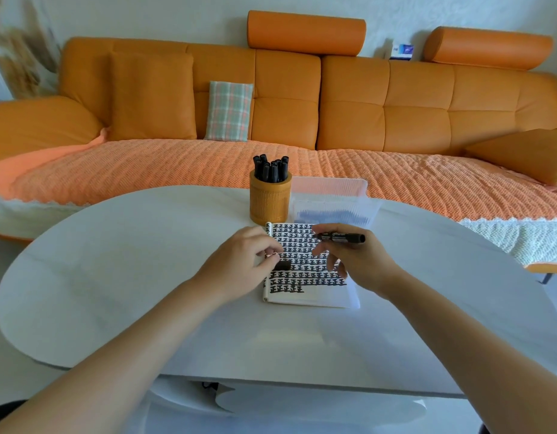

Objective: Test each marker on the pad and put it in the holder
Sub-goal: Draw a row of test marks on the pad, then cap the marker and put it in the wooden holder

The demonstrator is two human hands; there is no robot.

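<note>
A white pad (305, 277), covered with rows of black marks, lies on the white table (145, 277) in front of me. My right hand (358, 261) holds a black marker (341, 237) level above the pad, its tip pointing left. My left hand (239, 261) pinches the marker's black cap (283, 265) over the pad's left side. Behind the pad stands an orange round holder (270, 198) with several black markers (270, 169) upright in it.
A clear plastic box (333, 198) with blue contents sits behind the pad, to the right of the holder. An orange sofa (302, 104) with a plaid cushion (229, 111) runs along the far side of the table.
</note>
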